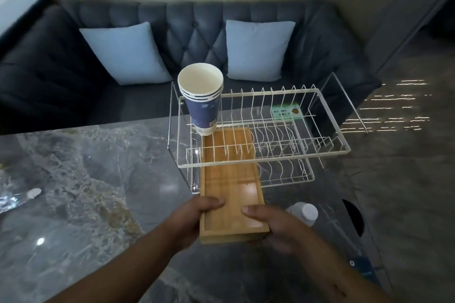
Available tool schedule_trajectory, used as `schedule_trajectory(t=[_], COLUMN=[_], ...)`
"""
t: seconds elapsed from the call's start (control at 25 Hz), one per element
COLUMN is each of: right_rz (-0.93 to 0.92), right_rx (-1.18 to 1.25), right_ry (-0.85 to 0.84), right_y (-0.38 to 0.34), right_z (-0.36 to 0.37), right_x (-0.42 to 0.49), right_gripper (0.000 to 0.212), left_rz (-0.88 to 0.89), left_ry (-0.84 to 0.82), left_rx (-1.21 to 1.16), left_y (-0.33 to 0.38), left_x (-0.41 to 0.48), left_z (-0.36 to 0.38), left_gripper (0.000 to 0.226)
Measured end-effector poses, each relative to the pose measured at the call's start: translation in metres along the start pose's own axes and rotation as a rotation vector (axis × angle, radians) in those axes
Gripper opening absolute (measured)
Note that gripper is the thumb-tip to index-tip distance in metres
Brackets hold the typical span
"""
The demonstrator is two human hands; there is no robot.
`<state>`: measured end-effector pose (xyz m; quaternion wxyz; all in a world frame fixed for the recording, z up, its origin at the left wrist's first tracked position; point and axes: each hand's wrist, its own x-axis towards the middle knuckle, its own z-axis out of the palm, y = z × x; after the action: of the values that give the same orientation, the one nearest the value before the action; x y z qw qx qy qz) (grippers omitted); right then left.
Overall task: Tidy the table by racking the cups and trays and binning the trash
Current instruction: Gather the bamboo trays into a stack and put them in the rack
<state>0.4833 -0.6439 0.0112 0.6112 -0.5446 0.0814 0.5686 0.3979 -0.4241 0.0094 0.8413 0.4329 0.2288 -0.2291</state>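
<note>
A shallow wooden tray (231, 187) lies lengthwise, its far end under the top tier of the white wire dish rack (320, 152) and its near end sticking out toward me. My left hand (194, 219) grips the tray's near left edge. My right hand (273, 226) grips its near right corner. A stack of blue and white paper cups (203, 103) stands upright at the rack's far left corner, mouth open upward.
The rack stands on a grey marble table (86, 179). A white-capped bottle (305, 213) lies just right of my right hand. Crumpled clear plastic (14, 197) sits at the table's left edge. A dark sofa with two pale cushions is behind the table.
</note>
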Motion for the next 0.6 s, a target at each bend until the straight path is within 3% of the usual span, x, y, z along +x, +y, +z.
schedule_trajectory(t=[0.16, 0.36, 0.6], right_rz=[0.005, 0.013, 0.003], right_rx=[-0.058, -0.049, -0.010], right_ry=[0.084, 0.132, 0.132], right_y=[-0.018, -0.035, -0.053], right_z=[-0.003, 0.000, -0.003], right_x=[0.018, 0.044, 0.067], right_gripper=[0.068, 0.073, 0.075], left_rz=[0.004, -0.067, -0.022], left_ry=[0.036, 0.206, 0.365], left_rx=[-0.002, 0.098, 0.116], left_y=[0.007, 0.006, 0.019], left_x=[0.012, 0.016, 0.029], left_z=[-0.002, -0.012, -0.015], left_gripper=[0.056, 0.058, 0.070])
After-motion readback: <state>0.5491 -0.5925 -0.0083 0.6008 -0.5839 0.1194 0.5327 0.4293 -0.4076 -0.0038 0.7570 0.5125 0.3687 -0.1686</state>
